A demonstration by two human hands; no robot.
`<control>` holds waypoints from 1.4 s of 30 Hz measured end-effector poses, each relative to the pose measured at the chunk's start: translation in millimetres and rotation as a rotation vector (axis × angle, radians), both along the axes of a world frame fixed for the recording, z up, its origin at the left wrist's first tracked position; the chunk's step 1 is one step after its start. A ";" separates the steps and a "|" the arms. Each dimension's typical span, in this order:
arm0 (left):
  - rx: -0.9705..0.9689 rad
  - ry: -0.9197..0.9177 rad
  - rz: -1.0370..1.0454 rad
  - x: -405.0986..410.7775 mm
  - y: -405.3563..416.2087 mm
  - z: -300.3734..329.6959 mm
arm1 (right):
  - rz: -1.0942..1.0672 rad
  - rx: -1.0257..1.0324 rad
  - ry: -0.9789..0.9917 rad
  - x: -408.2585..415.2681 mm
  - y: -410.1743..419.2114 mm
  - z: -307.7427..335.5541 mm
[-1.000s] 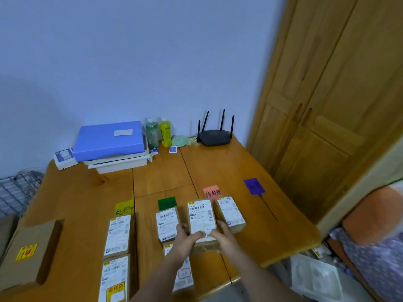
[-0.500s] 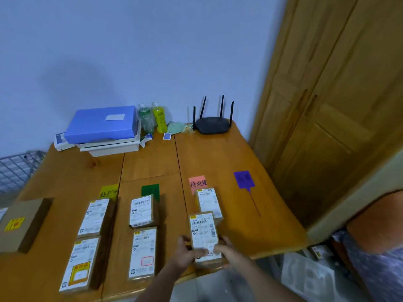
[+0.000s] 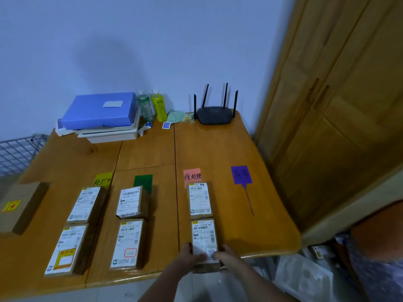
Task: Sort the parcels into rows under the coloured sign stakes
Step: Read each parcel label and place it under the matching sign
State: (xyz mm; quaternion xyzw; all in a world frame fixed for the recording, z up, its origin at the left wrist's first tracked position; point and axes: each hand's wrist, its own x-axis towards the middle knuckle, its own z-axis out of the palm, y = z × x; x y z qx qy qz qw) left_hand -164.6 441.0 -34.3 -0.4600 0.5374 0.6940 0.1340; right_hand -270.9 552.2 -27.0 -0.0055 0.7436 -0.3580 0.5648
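Observation:
Four sign stakes lie flat on the wooden table: yellow, green, pink and purple. Two labelled brown parcels sit below the yellow sign, two below the green. Under the pink sign lies one parcel; right behind it, at the table's front edge, is a second parcel. My left hand and my right hand grip its near end from both sides. Nothing lies under the purple sign.
A larger cardboard box sits at the left edge. At the back stand a blue folder on white trays, two bottles and a black router. A wooden wardrobe rises on the right.
Both hands carried the parcel from the middle of the rows toward me and set it down behind the parcel under the pink sign. The camera pulled back and tilted.

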 end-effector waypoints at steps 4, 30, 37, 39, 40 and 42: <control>-0.030 -0.016 -0.037 -4.4 1.0 -4.0 | -0.003 0.027 0.038 -4.5 -5.8 -1.0; -0.592 -0.041 0.006 16.7 -103.5 83.2 | 0.095 -0.032 0.607 -3.9 -105.6 47.8; -0.746 -0.153 0.287 163.7 -262.1 111.4 | 0.299 -0.205 0.611 108.9 -253.2 63.4; -0.743 -0.238 0.351 219.2 -303.5 105.0 | 0.365 -0.236 0.617 152.1 -296.7 60.0; -0.732 -0.282 0.378 247.1 -321.0 100.9 | 0.412 -0.246 0.615 174.7 -316.8 61.0; -0.709 -0.349 0.426 301.0 -353.0 87.2 | 0.519 -0.264 0.591 218.3 -356.4 61.5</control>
